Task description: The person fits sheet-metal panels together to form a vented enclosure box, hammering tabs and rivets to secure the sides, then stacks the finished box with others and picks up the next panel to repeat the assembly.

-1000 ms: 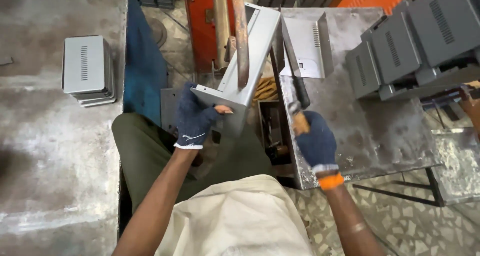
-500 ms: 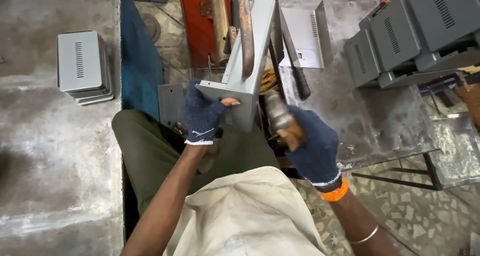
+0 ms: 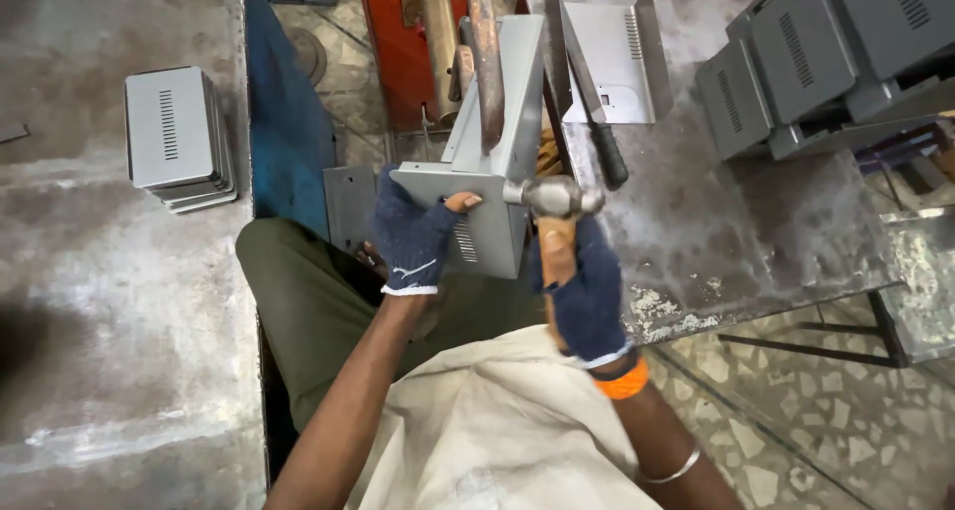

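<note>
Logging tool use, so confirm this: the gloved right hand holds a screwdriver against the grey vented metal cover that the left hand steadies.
Not quite. The head view shows the right hand gripping a wooden-handled hammer, not a screwdriver, its head against the grey vented metal cover, which the left hand steadies.

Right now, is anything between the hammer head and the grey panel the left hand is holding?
Nothing visible. The hammer head sits right at the panel's right edge, and the left hand grips the opposite side, clear of it.
</note>
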